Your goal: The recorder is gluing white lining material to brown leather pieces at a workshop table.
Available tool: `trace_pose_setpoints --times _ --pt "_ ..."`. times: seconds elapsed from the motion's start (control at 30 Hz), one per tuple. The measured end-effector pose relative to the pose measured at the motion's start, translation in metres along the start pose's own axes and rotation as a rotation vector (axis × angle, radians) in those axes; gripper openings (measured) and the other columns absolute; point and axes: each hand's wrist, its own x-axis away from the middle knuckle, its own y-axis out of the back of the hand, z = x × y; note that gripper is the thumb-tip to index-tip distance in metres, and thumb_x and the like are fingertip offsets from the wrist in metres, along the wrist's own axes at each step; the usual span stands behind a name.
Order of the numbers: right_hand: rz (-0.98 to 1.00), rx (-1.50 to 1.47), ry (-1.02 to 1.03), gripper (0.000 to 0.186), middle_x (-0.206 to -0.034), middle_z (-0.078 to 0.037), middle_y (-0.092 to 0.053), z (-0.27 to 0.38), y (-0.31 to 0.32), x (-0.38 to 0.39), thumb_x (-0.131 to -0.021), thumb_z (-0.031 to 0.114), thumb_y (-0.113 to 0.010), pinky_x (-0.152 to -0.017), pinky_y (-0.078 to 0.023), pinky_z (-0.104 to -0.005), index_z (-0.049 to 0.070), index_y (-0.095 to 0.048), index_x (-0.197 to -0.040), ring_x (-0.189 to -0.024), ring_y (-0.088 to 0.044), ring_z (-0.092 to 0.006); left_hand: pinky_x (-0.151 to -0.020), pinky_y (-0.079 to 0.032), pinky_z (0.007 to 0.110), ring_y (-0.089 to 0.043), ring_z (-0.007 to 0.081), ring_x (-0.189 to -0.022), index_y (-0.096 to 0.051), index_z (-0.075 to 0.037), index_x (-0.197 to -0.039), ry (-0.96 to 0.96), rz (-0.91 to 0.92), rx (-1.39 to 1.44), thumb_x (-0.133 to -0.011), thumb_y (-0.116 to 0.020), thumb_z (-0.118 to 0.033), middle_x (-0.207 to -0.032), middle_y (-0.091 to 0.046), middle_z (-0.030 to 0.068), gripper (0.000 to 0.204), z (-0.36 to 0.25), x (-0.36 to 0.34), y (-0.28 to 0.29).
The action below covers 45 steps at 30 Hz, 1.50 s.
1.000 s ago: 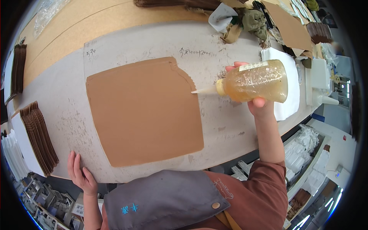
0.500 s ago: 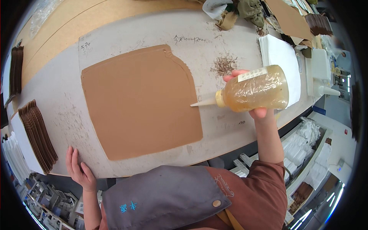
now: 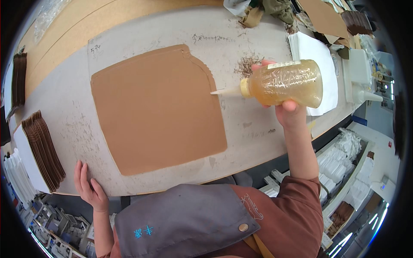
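Note:
My right hand (image 3: 289,110) grips a clear plastic squeeze bottle (image 3: 285,84) of amber liquid, lying sideways with its yellow cap and long pale nozzle pointing left. The nozzle tip is over the right edge of a flat brown piece (image 3: 157,109), where a raised or creased line runs along the notched upper-right corner; I cannot tell whether it touches. My left hand (image 3: 89,185) rests open, fingers loosely spread, near the front edge of the grey board (image 3: 155,26), below and left of the brown piece.
Stacked brown pieces (image 3: 44,152) lie at the left, with another stack (image 3: 19,79) behind. At right are white sheets (image 3: 316,51), a white plastic container (image 3: 357,64), cardboard (image 3: 322,17) and crumpled cloth (image 3: 277,9). Trays of white material (image 3: 340,159) sit below the table's right edge.
The bottle's nozzle has travelled along the piece's right edge, first toward me, then back up away from me. The whole view has shifted slightly. My left hand stays on the board.

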Motion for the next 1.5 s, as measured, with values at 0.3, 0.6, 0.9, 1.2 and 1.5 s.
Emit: trace_pose_setpoints --times 0.3,0.6,0.9,1.2,1.5 --pt "0.088 -0.048 -0.047 0.108 -0.135 -0.015 -0.06 -0.009 0.011 0.021 -0.058 0.059 -0.093 -0.093 -0.061 -0.0441 0.0 -0.051 -0.138 -0.124 -0.063 -0.0321 -0.113 -0.04 0.045 -0.054 0.0388 -0.132 -0.06 0.005 -0.134 0.003 -0.018 0.003 -0.093 -0.047 -0.004 -0.144 -0.056 0.0234 0.044 -0.001 -0.001 0.0" --pt "0.166 -0.076 -0.142 0.113 -0.138 -0.014 -0.057 -0.008 0.018 0.043 -0.057 0.057 -0.094 -0.103 -0.056 -0.048 0.0 -0.047 -0.142 -0.129 -0.059 -0.0327 -0.113 -0.04 0.045 -0.054 0.0393 -0.132 -0.059 0.005 -0.135 -0.002 -0.02 0.019 -0.093 -0.047 -0.002 -0.144 -0.055 0.0246 0.044 -0.002 -0.003 0.0" --pt "0.277 -0.202 -0.088 0.114 -0.144 -0.013 -0.054 -0.031 0.033 0.071 -0.058 0.052 -0.096 -0.104 -0.054 -0.0488 -0.001 -0.045 -0.145 -0.134 -0.055 -0.0337 -0.112 -0.04 0.045 -0.054 0.0386 -0.132 -0.059 0.005 -0.135 -0.013 -0.025 0.014 -0.093 -0.048 -0.002 -0.144 -0.055 0.0237 0.044 0.0 0.0 -0.001" --pt "0.268 -0.201 0.14 0.12 -0.14 -0.02 -0.057 -0.046 0.029 0.115 -0.058 0.054 -0.095 -0.104 -0.054 -0.044 -0.007 -0.042 -0.146 -0.132 -0.056 -0.0323 -0.112 -0.04 0.044 -0.054 0.0376 -0.132 -0.059 0.004 -0.136 -0.035 -0.031 0.027 -0.094 -0.048 -0.001 -0.145 -0.055 0.023 0.044 0.001 -0.001 -0.001" --pt "-0.392 0.004 0.085 0.128 -0.141 -0.022 -0.058 -0.06 -0.016 0.184 -0.056 0.078 -0.083 -0.109 -0.05 -0.0438 -0.004 -0.044 -0.146 -0.134 -0.055 -0.0308 -0.112 -0.04 0.043 -0.05 0.0341 -0.136 -0.06 0.0 -0.136 -0.033 -0.049 0.01 -0.097 -0.048 -0.004 -0.15 -0.049 0.0192 0.041 0.0 0.002 -0.002"
